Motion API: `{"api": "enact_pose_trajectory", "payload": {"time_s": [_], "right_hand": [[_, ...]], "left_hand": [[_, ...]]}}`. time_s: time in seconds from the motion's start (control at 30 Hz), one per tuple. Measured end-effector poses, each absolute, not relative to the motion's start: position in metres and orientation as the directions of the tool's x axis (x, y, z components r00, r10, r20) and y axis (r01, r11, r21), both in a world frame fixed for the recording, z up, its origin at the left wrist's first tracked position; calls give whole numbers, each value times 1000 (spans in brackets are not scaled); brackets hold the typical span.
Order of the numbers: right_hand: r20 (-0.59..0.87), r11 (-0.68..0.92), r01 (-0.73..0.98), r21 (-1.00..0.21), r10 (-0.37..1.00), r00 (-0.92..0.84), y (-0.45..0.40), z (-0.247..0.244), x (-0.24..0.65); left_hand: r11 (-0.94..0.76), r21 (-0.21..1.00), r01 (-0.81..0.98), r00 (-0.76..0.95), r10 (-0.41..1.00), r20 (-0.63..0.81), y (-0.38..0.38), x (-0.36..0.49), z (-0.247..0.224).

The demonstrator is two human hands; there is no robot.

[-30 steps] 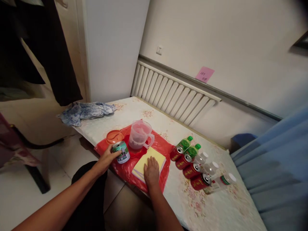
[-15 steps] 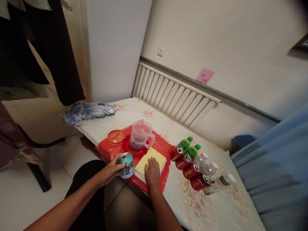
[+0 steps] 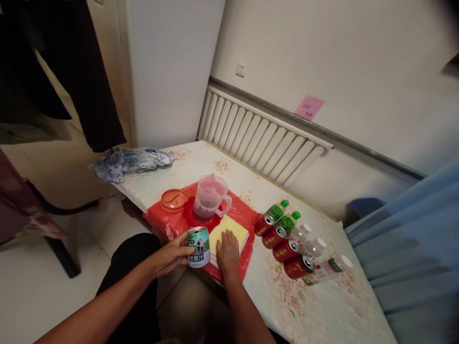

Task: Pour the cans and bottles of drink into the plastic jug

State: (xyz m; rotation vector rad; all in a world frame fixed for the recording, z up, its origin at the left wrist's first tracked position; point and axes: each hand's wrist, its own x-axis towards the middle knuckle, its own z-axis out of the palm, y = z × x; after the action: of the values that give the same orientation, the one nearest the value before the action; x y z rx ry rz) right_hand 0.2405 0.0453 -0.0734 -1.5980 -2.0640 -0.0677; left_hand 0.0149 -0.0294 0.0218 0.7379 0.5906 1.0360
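My left hand is wrapped round a drink can with a green, black and white label, held upright near the table's front edge. Fingers stretched out, my right hand lies flat on a stack of yellow cloths. The cloths rest on a red plastic sheet. Behind the can stands a clear plastic jug with a handle, on a red dish. An orange-red round lid lies to its left.
On the right, several red cans stand in a row before several plastic bottles. A blue-white cloth lies at the table's far left corner. A radiator and a blue curtain border the flowered tablecloth.
My left hand has moved the can slightly to the right, closer to the yellow cloths. My right hand stays flat on them. The view has shifted a little.
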Motion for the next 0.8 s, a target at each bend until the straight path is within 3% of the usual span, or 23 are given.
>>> {"api": "enact_pose_trajectory", "payload": {"time_s": [0.33, 0.8], "right_hand": [[428, 287, 923, -257, 890, -158, 44, -71, 239], [403, 283, 921, -268, 901, -160, 44, -68, 240]], "left_hand": [[314, 684, -658, 332, 937, -111, -20, 25, 14], [286, 693, -662, 361, 932, -40, -19, 28, 25]]}}
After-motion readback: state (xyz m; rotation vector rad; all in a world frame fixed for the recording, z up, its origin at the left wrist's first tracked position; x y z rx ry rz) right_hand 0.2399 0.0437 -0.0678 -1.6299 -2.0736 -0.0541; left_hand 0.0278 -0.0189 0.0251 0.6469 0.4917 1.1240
